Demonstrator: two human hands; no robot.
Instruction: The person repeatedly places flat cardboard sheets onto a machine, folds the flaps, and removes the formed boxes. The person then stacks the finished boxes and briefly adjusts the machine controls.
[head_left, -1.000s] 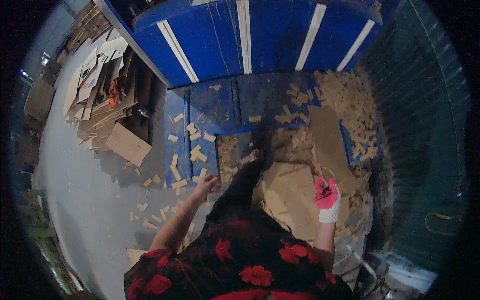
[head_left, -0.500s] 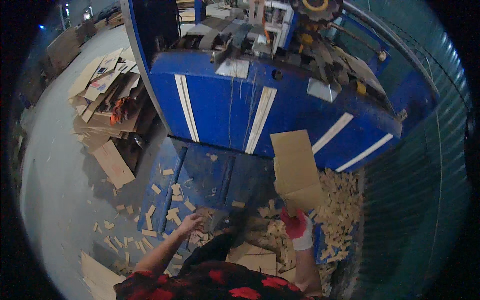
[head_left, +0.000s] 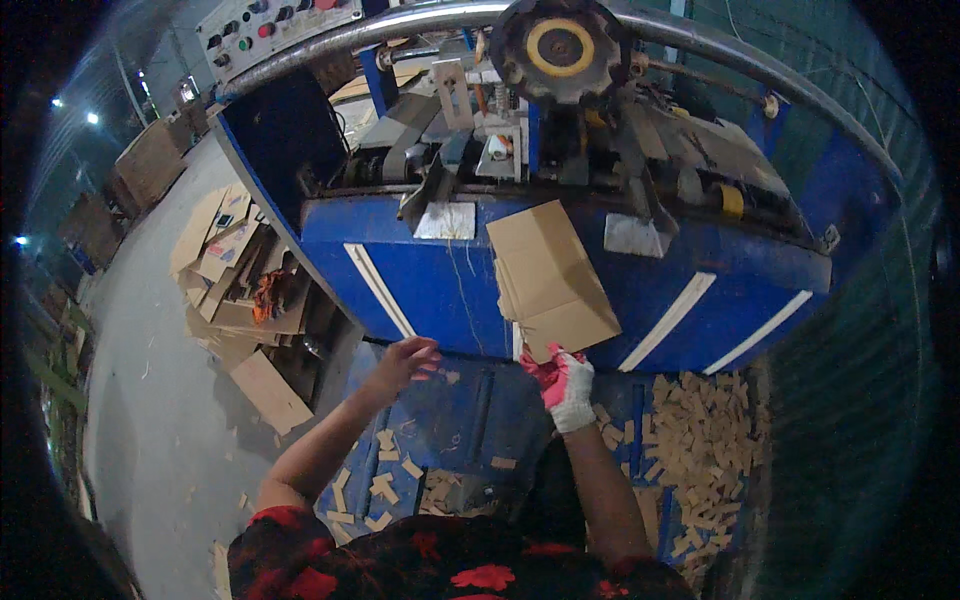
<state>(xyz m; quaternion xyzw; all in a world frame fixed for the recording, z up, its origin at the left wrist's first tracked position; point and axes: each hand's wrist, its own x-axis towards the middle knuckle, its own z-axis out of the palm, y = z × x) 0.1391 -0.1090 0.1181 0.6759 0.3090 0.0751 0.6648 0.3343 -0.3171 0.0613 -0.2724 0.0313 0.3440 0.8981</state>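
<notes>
A creased sheet of brown cardboard (head_left: 550, 275) is held up in front of the blue machine (head_left: 470, 280), tilted, with its lower edge in my right hand (head_left: 560, 382). That hand wears a white glove with a red palm and fingers. My bare left hand (head_left: 403, 363) hovers apart from the sheet, left of it, with loosely bent fingers and nothing in them. Beyond the sheet, the machine's top carries belts, metal guide plates (head_left: 445, 220) and a dark handwheel (head_left: 560, 48) with a yellow ring.
A stack of flattened cardboard (head_left: 245, 265) lies on the grey floor at the left. Small cardboard offcuts (head_left: 700, 440) are heaped at the lower right, with more scattered near my feet. A metal rail (head_left: 400, 25) and a button panel (head_left: 270, 35) are at the far side.
The cardboard has moved up and left toward the machine with my right hand. My left hand has risen forward, empty. The view has tilted up, showing more of the machine's top.
</notes>
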